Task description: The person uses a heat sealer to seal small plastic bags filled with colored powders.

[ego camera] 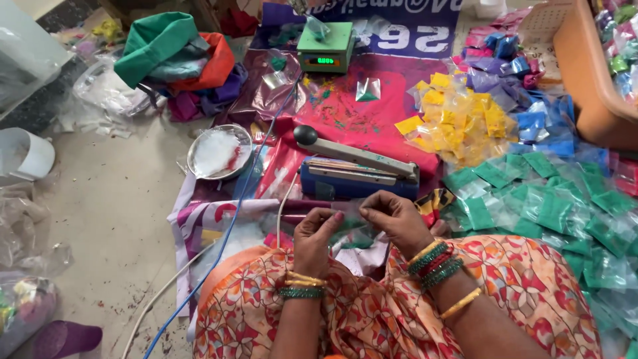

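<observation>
My left hand (314, 234) and my right hand (395, 219) meet over my lap, both pinching a small clear plastic packet of green powder (351, 225) between the fingertips. Just beyond the hands lies a blue heat sealer (359, 174) with its long arm and black knob raised. A green weighing scale (325, 48) stands farther back with a small clear bag on it. A pile of filled green packets (551, 209) spreads to my right.
Yellow packets (455, 119), blue packets (541, 126) and purple ones (495, 63) lie at the back right beside an orange tub (585, 80). A steel bowl with white contents (219, 151), folded cloths (176, 60), a white cup (26, 154) and a blue cable (226, 233) are on the left.
</observation>
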